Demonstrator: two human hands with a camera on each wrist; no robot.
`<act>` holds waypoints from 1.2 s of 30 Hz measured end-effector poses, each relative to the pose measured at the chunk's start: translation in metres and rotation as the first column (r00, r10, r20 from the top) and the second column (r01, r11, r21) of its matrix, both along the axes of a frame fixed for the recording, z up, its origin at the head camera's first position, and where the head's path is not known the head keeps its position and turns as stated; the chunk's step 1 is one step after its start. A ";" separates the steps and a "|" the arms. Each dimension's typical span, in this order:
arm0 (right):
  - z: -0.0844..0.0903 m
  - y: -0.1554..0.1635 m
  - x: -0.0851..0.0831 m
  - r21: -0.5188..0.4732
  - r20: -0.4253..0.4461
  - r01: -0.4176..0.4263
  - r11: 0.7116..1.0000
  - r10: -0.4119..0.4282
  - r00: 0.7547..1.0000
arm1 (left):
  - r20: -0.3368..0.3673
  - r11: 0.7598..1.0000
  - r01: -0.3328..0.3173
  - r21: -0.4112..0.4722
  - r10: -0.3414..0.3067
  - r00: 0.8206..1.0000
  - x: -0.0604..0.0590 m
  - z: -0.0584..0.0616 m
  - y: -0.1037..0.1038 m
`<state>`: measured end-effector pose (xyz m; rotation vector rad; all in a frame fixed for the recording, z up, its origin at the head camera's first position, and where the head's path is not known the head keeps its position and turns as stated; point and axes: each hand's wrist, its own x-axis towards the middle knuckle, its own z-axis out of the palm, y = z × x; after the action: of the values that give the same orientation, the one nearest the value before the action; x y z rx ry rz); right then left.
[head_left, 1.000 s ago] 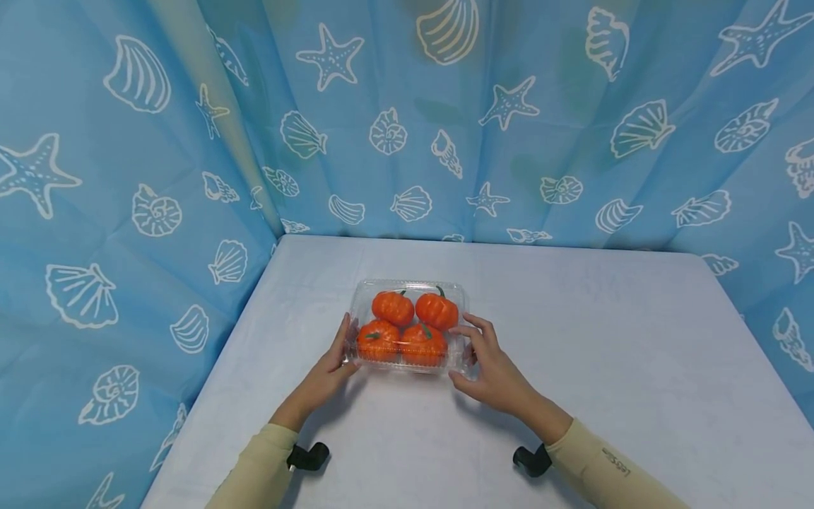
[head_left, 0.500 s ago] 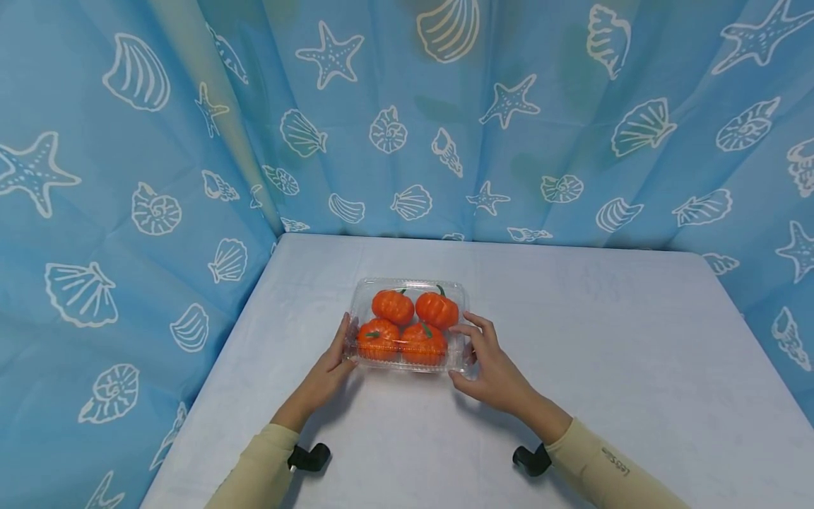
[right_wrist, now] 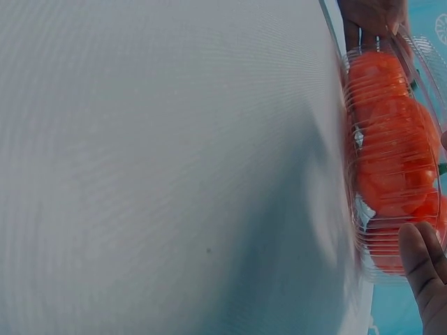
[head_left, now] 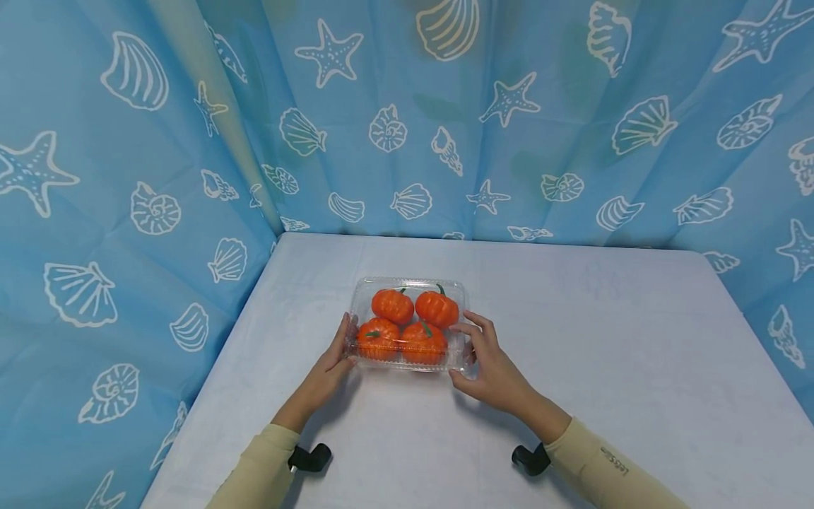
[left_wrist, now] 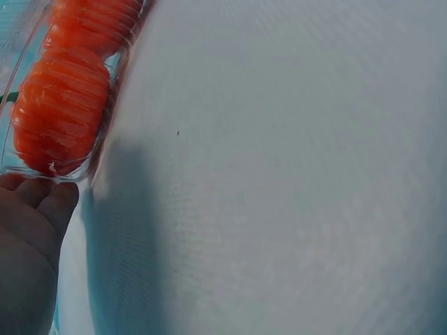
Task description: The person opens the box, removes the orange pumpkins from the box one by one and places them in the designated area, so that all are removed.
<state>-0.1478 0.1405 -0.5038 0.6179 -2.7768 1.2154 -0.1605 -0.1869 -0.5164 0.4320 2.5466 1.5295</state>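
Observation:
A clear plastic clamshell container (head_left: pixel 365 290) with its lid down sits on the white table, with several small orange pumpkins (head_left: pixel 393 305) inside. My left hand (head_left: pixel 333 357) lies flat against its left side with straight fingers. In the left wrist view the fingertips (left_wrist: pixel 42 202) touch the container's corner (left_wrist: pixel 105 132) beside a pumpkin (left_wrist: pixel 59 112). My right hand (head_left: pixel 492 364) holds the right end, fingers curled over the lid edge and thumb at the front corner. The right wrist view shows one fingertip (right_wrist: pixel 422 262) on the container (right_wrist: pixel 363 230) and the left hand (right_wrist: pixel 370 17) at the far end.
The white table (head_left: pixel 572 339) stretches to the right and toward me. A blue curtain (head_left: pixel 127 212) printed with shells and starfish closes off the left side and the back. Black wrist mounts (head_left: pixel 308 457) (head_left: pixel 531 459) sit on both sleeves.

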 end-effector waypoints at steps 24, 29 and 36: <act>0.000 0.000 -0.002 0.004 -0.018 -0.014 1.000 0.014 1.000 | -0.026 1.000 0.016 -0.024 -0.017 1.000 -0.001 0.000 -0.005; 0.000 -0.001 -0.002 -0.001 -0.020 -0.010 1.000 0.010 1.000 | -0.052 1.000 0.016 -0.011 -0.017 0.999 -0.001 -0.002 -0.006; -0.004 -0.005 -0.001 0.003 -0.014 0.012 1.000 -0.012 1.000 | -0.102 1.000 0.020 0.013 -0.019 0.995 -0.001 -0.007 -0.008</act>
<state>-0.1491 0.1356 -0.5077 0.6063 -2.7675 1.2002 -0.1619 -0.1953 -0.5235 0.5485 2.5998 1.5583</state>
